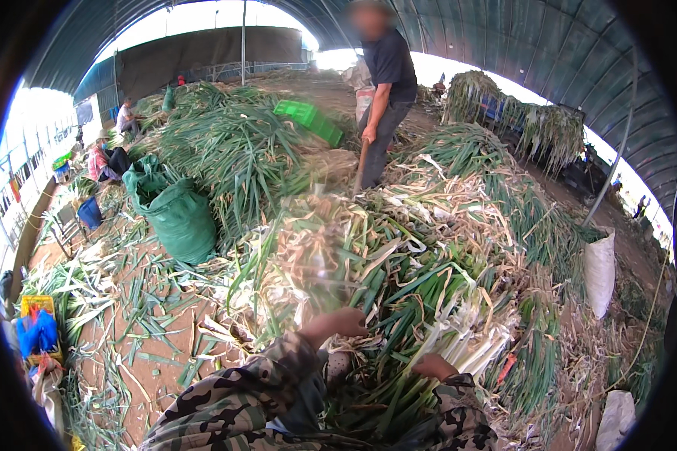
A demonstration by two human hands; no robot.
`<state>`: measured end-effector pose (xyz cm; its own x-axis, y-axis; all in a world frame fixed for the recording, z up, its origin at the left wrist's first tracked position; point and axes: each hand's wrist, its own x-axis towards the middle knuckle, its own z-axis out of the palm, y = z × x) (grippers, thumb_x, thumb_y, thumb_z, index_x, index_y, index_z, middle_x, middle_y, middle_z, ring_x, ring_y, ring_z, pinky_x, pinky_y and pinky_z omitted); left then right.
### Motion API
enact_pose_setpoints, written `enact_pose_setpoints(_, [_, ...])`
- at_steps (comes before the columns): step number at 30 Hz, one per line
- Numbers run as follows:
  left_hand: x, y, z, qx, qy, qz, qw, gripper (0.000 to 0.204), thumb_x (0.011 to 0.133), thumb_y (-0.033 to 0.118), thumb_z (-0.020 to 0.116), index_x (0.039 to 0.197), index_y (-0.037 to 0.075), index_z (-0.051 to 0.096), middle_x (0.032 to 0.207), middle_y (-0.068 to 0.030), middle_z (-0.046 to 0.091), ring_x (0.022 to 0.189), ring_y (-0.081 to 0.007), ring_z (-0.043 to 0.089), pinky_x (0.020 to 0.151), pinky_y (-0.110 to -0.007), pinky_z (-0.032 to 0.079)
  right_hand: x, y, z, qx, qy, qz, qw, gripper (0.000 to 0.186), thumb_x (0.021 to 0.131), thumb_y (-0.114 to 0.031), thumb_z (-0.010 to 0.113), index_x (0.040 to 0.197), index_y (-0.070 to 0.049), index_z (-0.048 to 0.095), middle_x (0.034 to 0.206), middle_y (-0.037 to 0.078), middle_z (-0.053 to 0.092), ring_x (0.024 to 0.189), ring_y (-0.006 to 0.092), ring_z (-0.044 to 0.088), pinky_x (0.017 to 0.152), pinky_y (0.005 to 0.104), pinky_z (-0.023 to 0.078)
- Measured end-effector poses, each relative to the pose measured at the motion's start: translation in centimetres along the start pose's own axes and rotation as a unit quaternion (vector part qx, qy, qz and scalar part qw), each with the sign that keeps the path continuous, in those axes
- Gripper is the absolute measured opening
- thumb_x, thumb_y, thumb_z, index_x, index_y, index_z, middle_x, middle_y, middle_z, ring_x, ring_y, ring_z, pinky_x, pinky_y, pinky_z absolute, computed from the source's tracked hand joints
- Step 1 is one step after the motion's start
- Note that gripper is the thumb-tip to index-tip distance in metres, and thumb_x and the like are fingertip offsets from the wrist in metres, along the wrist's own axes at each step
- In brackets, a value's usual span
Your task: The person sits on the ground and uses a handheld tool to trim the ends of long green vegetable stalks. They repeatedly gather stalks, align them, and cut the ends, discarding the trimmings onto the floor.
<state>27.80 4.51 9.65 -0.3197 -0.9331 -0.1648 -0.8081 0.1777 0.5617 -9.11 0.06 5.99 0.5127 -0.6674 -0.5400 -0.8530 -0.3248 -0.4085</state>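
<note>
A heap of long green onions with white stalks and dry outer leaves (399, 259) lies in front of me. My left hand (342, 323), in a camouflage sleeve, is over the near side of the heap. Its fingers are curled closed, and what they hold, if anything, is hidden. To the right and nearer to me, my right hand (434, 367) is closed at a bunch of green onions (470, 338). Their white ends point away to the upper right, and green leaves lie below the hand. Blurred leaves and debris are in the air beyond my left hand.
A standing person (387, 83) grips a wooden handle (362, 164) beyond the heap. A green sack (180, 225) and a green crate (308, 120) are at the far left and middle. White sacks (600, 274) lie right. A yellow crate (37, 307) stands left; two people sit farther back.
</note>
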Motion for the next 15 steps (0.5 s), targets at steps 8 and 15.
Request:
enact_pose_setpoints(8, [-0.7,0.2,-0.4,-0.019,-0.068,-0.041,0.997,0.043,0.093,0.039,0.059,0.107,0.0,0.072,0.089,-0.0186,0.074,0.084,-0.0315,0.072,0.08,-0.045,0.055,-0.2,-2.0,0.4,0.048,-0.053,0.012,0.997,0.044,0.089,-0.042,0.07,0.108,-0.003,0.076,0.086,0.012,0.075,0.072,0.0224,0.073,0.065,0.0364,0.061])
enact_pose_setpoints(15, [-2.0,2.7,-2.2,-0.074,-0.091,-0.081,0.99,0.043,0.096,0.043,0.06,0.107,0.002,0.073,0.084,-0.014,0.074,0.068,-0.0231,0.072,0.064,-0.038,0.058,-0.7,0.0,0.3,0.047,-0.02,-0.008,0.999,0.043,0.086,-0.043,0.068,0.095,-0.002,0.077,0.076,0.012,0.072,0.069,0.0265,0.07,0.066,0.0398,0.056])
